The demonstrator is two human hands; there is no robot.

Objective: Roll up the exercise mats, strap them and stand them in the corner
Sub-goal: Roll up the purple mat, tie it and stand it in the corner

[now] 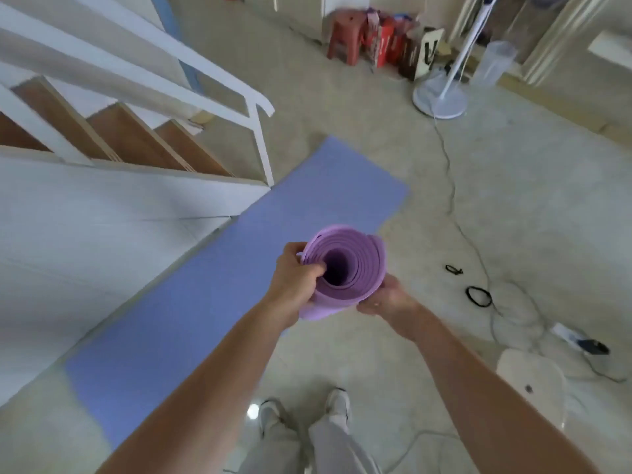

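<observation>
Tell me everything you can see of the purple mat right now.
The purple mat is lilac foam, rolled into a loose spiral with a hollow core, its open end facing the camera. The left hand grips its rim, fingers tucked inside; the right hand supports its side. No strap shows on it. It is held above the floor.

Both arms bare, stretched fwd from the near edge, converging mid-scene. Left hand (295, 278) closed round the left side of the purple rolled mat (345, 268), thumb hooked over the rim w/ its tip at the hollow core, other fingers wrapped behind. Right hand (384, 297) cups the roll's lower right from beneath, palm up, fingers under & mostly hidden. Wrists roughly level; right forearm comes in steeper from the near right.
</observation>
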